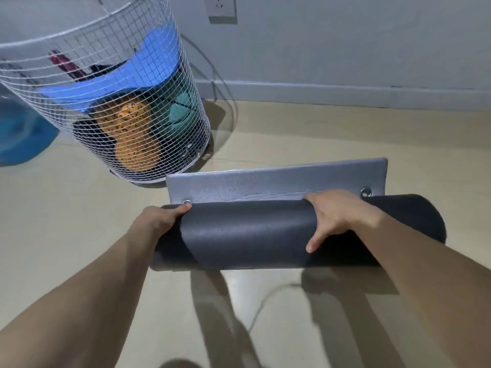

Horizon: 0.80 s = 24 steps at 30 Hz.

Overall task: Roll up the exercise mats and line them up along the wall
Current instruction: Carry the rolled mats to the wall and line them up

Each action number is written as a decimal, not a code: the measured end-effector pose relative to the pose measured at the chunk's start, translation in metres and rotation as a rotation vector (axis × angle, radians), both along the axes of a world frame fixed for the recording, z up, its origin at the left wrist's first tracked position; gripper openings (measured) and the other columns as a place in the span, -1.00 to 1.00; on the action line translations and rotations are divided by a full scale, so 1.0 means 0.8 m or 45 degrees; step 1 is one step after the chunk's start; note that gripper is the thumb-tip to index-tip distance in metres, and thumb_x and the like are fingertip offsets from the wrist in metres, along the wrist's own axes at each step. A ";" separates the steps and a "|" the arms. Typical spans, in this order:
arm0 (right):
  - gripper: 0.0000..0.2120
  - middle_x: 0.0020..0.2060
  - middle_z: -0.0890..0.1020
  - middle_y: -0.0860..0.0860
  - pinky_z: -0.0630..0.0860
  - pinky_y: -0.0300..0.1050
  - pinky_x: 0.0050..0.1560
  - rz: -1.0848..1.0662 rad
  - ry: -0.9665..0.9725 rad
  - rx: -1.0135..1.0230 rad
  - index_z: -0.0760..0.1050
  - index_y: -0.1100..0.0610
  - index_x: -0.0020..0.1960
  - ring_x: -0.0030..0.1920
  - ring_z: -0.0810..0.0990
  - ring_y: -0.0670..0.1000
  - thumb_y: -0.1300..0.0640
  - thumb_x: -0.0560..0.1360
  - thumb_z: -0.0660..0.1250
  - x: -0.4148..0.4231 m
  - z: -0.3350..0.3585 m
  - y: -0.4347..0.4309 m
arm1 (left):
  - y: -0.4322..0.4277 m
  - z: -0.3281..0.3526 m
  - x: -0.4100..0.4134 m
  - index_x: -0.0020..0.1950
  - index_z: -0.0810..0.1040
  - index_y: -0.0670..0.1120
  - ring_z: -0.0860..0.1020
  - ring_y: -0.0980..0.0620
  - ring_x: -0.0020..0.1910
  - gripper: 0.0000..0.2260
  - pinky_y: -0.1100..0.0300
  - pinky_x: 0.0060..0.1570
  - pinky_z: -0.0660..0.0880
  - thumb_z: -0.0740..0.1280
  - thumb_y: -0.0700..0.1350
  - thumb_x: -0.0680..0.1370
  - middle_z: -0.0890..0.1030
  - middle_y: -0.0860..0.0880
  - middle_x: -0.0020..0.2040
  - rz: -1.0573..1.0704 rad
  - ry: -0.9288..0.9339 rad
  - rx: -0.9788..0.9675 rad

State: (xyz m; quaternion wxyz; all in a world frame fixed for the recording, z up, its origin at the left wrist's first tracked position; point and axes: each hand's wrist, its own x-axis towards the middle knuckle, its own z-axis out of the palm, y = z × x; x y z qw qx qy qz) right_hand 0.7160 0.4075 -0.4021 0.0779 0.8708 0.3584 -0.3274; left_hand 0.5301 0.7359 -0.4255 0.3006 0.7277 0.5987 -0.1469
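Note:
A dark grey exercise mat [247, 235] lies on the floor, rolled into a thick tube across the middle of the view. Its last flat strip [276, 183], lighter grey with two metal eyelets, sticks out toward the wall. My left hand [159, 217] grips the roll's left end, thumb on top near the left eyelet. My right hand [337, 216] presses down over the top of the roll right of centre, fingers curled over its far side and thumb pointing down its front.
A tall white wire-mesh basket [148, 144] holding blue, orange and teal items stands on the floor at the left, close to the mat's free end. A blue object [24, 134] sits at the far left. The wall and skirting [345, 94] run behind, with a socket [221, 7] and a cable.

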 end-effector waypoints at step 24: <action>0.22 0.34 0.53 -0.18 0.45 -0.04 0.15 0.003 0.184 0.126 0.21 -0.16 0.56 0.31 0.53 0.03 -0.41 0.02 0.63 -0.002 -0.026 -0.034 | -0.102 -0.014 0.104 0.40 0.52 0.05 0.65 -0.03 0.21 0.00 0.01 0.32 0.51 0.65 0.42 0.04 0.69 0.06 0.21 -1.284 0.012 -0.695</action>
